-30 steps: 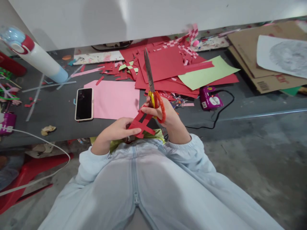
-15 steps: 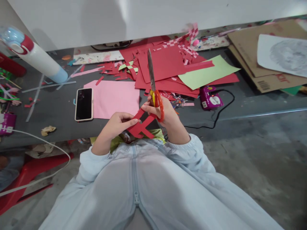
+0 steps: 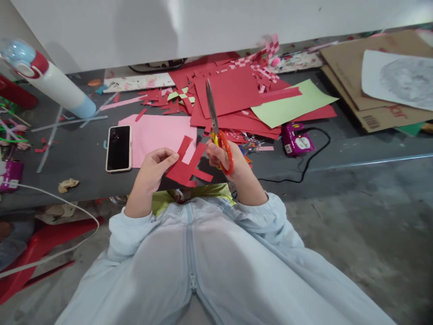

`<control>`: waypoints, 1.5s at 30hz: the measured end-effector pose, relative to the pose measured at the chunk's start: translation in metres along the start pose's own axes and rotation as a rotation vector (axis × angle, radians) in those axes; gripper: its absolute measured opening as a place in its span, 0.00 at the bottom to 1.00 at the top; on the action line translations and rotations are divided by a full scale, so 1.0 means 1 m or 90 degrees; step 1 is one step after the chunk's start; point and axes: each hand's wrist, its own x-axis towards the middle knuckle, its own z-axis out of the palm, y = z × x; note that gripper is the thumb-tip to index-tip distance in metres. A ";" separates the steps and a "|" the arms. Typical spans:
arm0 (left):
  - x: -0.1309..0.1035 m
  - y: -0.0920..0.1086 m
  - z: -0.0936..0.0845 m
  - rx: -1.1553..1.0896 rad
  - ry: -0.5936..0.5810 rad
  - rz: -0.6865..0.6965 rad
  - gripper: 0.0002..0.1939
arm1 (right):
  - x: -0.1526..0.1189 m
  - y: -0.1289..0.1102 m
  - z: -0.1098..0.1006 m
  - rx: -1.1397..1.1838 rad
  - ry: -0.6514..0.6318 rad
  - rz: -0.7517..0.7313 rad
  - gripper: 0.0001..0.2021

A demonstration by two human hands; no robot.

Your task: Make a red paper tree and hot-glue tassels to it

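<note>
My left hand pinches a red paper cutout between thumb and fingers. Several strips stick out from the cutout's middle, at its upper and right sides. In my right hand is a pair of scissors with orange and yellow handles, its blades closed and pointing away from me. The right fingertips are close to one strip of the cutout; I cannot tell if they touch it. Behind the cutout lies a pink paper sheet, partly under a phone.
Red sheets and scraps are heaped at the back, with a light green sheet on them. A purple device with a black cable sits right of them. Cardboard lies far right, a white bottle far left.
The red cutout has swung leftward and turned more towards me, held by my left hand alone or nearly so. My right hand, with the scissors, has drawn slightly away from it.
</note>
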 end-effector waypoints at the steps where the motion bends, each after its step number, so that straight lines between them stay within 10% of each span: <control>1: 0.000 0.002 -0.001 -0.016 0.012 -0.002 0.21 | 0.000 0.003 -0.001 0.007 -0.011 0.007 0.29; 21: 0.001 0.032 0.009 -0.112 0.158 0.168 0.21 | -0.030 0.045 0.006 -0.066 -0.315 -0.056 0.25; 45: 0.001 0.021 0.011 0.127 0.184 0.247 0.11 | -0.029 0.066 0.011 0.051 -0.366 0.010 0.22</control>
